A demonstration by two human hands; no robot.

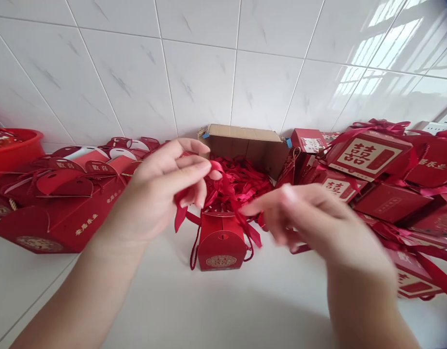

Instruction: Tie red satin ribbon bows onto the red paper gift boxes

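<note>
A length of red ribbon (180, 218) is pinched between the thumb and fingers of my left hand (161, 186), with one tail hanging below them. Another stretch of it runs down toward the right. My right hand (310, 218) is smeared by motion, its index finger beside that stretch; whether it grips the ribbon cannot be made out. Between and below both hands, a small red gift box (222, 242) stands upright on the white surface. Its front flap is rounded, with a slot and a pale round emblem, and dark red cords hang at its sides.
Behind the gift box lies an open cardboard box (245, 132) with a heap of red ribbons (241, 177). Several red boxes (74, 213) line the left, near a red plastic basin (20, 150). Ribbon-tied boxes (372, 152) are stacked at right. A tiled wall (197, 82) closes the back.
</note>
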